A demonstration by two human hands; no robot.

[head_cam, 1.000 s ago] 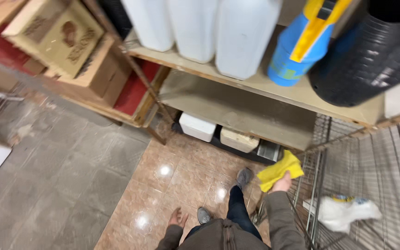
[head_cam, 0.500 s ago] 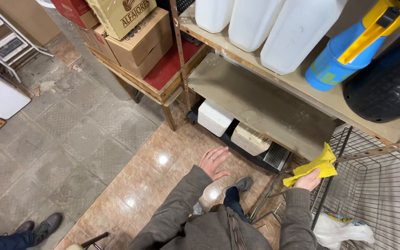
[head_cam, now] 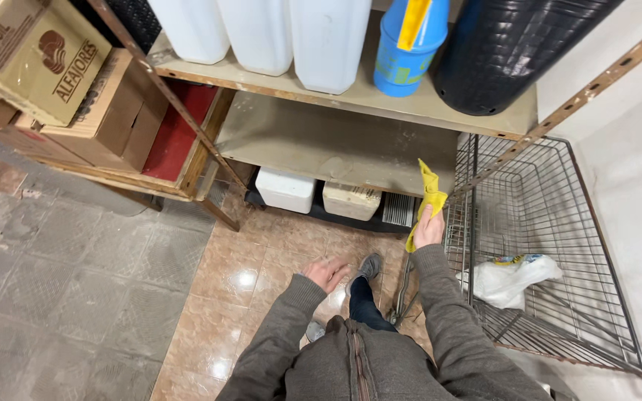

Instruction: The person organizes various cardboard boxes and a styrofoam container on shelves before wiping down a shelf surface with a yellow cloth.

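**Holding a yellow cloth at the lower shelf's edge**

Holding the crumpled yellow cleaning cloth (head_cam: 430, 194) in a closed grip, the right hand (head_cam: 429, 229) reached forward at the front right corner of the dusty grey lower shelf board (head_cam: 328, 145). The cloth's long axis ran up and away from the grip, its upper end touching or just over the shelf edge; which of the two could not be told. The left hand (head_cam: 328, 273) hung lower and nearer the body, fingers spread and holding nothing, above the glossy tan tiled floor (head_cam: 239, 275).

Just right of the cloth stood a wire mesh basket (head_cam: 559, 223) with a white plastic bag (head_cam: 510, 281) inside. Under the shelf sat a white rectangular tub (head_cam: 284, 190). Farther off, the upper shelf carried white plastic jerrycans (head_cam: 261, 33), a blue watering can (head_cam: 409, 48) and a black ribbed bin (head_cam: 510, 52); brown cardboard boxes (head_cam: 61, 82) lay left.
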